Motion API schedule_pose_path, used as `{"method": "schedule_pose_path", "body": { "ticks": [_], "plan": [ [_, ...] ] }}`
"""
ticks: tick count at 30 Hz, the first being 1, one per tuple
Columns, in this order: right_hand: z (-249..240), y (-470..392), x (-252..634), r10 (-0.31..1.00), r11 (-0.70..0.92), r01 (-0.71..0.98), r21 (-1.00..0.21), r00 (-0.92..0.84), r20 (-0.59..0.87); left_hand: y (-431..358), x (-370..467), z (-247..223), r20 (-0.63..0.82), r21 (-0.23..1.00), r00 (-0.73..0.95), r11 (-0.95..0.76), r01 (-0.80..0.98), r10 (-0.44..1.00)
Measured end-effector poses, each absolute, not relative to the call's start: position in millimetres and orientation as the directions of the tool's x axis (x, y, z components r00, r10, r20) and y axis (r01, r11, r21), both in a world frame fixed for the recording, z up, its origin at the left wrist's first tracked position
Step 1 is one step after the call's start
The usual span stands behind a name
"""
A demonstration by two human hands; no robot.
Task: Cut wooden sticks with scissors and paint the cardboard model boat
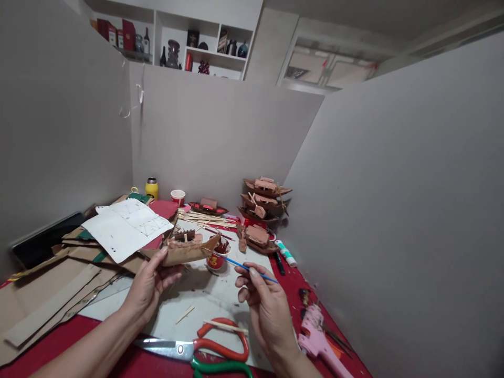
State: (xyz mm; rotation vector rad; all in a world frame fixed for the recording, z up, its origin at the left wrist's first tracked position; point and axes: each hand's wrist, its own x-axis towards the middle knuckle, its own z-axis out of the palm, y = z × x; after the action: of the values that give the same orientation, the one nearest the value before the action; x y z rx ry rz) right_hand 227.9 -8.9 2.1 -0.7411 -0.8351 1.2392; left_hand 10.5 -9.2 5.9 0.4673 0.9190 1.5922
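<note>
My left hand [155, 278] grips a model boat [181, 255] made of tan cardboard, thumb against its near side, fingers beneath. The hull's pointed end tilts up to the right, with darker brown along its upper edge. In my right hand [263, 299] is a thin blue paintbrush [246, 266], pinched between thumb and fingers. Its tip reaches the boat's right end; whether it touches there I cannot tell. Just behind that end stands a red paper cup [215, 262], dark brown paint smeared on its inside.
Orange-and-green scissors [197, 346] lie in front, a pink glue gun [318, 338] at right. Finished model boats [263, 199] are stacked at the back right. Cardboard sheets [43, 304] and a white paper [128, 226] cover the left. Grey partitions [224, 131] enclose the table.
</note>
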Motion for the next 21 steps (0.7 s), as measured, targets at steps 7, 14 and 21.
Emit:
{"method": "schedule_pose_path", "body": {
  "ticks": [7, 14, 21],
  "plan": [
    [-11, -16, 215, 0.984, 0.174, -0.390, -0.904, 0.032, 0.176, -14, 18, 4, -0.214, 0.789, -0.229, 0.029, -0.614, 0.950],
    [-11, -26, 211, 0.964, 0.259, -0.230, -0.938, 0.004, 0.265, -16, 19, 7, -0.211, 0.797, -0.236, 0.027, -0.604, 0.949],
    [-7, -24, 231, 0.927, 0.341, -0.183, -0.922, 0.226, 0.298, -14, 16, 5, -0.234, 0.755, -0.229, 0.028, -0.655, 0.945]
  ]
}}
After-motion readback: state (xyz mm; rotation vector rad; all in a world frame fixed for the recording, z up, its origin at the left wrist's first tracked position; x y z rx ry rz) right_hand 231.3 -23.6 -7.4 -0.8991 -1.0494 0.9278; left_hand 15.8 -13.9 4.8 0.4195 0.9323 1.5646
